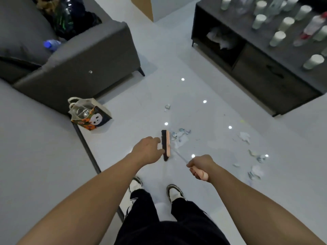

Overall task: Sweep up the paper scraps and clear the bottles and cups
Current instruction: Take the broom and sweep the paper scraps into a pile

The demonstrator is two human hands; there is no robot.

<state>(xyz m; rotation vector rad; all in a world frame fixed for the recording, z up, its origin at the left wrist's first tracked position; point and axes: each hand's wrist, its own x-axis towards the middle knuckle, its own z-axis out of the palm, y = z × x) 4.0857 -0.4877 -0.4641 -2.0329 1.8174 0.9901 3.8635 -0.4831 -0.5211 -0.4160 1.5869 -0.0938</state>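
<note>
Paper scraps (180,136) (several clusters) beside one broom (166,145)

Open floor (203,89) between sofa (85,68) and cabinet (265,82), printed bag (92,115) left, seemingly clear ahead

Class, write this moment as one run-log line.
right hand: grips broom handle | left hand: free beside broom head | paper scraps: on floor | cups: on cabinet

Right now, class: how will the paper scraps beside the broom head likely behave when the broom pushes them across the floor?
The paper scraps look crumpled and thin, so they are probably very light and may scatter instead of travelling as one pile. The floor reflects lights, so it seems smooth; scraps should slide easily. Flatter pieces might slip under the broom head, which the right hand steers by the handle.
</note>
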